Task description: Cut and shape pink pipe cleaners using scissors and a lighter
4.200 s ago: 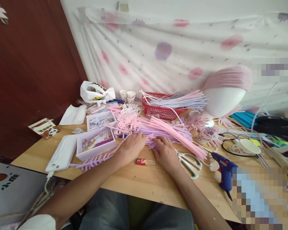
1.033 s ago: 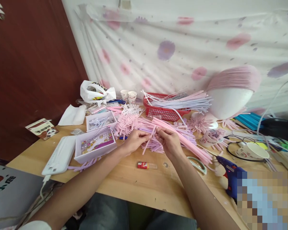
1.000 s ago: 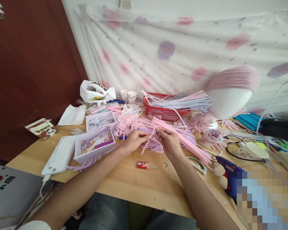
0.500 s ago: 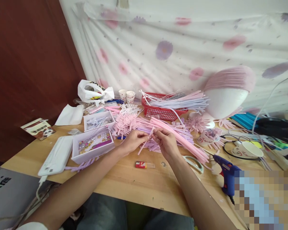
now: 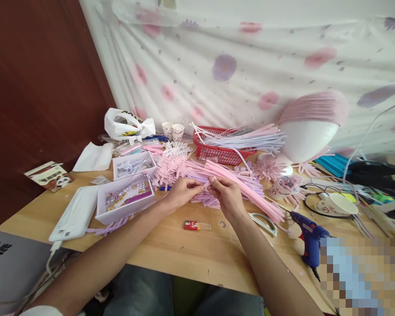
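Over the middle of the table, my left hand (image 5: 181,193) and my right hand (image 5: 228,194) meet with fingertips nearly touching. Both pinch a short pale pink pipe cleaner (image 5: 205,187), mostly covered by the fingers. Just behind and to the right of my right hand lies a thick bundle of long pink pipe cleaners (image 5: 255,193). Purple pipe cleaners (image 5: 206,202) spread out beneath the hands. Beyond my left hand is a heap of short, bent pink pieces (image 5: 171,170). A red lighter (image 5: 192,225) rests on the wood in front of the hands.
Left stand a white box of beads and gems (image 5: 110,215) and a white power bank (image 5: 74,215). Behind is a red basket (image 5: 213,153) of pipe cleaners. To the right are a scissors-like handle (image 5: 265,224), a blue glue gun (image 5: 311,237), paper cups and a white foam head (image 5: 311,136).
The pipe cleaner's lower end, which stuck out below the fingers, no longer shows there. Both hands keep their pinch in nearly the same place. The view has shifted slightly.
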Tool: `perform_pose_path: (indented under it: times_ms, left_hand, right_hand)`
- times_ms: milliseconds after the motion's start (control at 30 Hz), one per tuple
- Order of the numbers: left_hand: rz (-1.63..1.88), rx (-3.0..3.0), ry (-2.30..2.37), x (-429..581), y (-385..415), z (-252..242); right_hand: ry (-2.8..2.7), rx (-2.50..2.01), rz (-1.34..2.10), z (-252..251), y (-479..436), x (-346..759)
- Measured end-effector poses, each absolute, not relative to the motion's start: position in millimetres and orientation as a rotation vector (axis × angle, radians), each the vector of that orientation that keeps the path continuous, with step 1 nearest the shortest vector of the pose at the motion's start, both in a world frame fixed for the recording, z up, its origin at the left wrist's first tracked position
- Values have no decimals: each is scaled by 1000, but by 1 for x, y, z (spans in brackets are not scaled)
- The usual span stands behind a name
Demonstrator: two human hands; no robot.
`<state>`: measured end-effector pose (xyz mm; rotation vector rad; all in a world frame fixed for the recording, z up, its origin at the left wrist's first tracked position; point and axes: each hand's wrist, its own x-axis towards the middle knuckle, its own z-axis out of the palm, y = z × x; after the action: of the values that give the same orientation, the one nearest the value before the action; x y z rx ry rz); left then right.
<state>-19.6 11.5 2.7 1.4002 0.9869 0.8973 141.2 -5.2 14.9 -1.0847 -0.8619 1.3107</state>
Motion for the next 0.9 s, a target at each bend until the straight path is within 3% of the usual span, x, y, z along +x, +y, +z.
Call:
perform_pose_path:
  times_ms: [267,667,900]
  left_hand:
    - [931,1381,960,-20,13,3]
    - [988,1458,914,-24,12,10]
    - [917,1587,844,-17,6,6]
  right_hand:
    - [-892,-1103,1205,9,-4,144]
    - [-1651,-1780,186,26,-26,196]
    - [-2137,-2062,-62,16,-101,250]
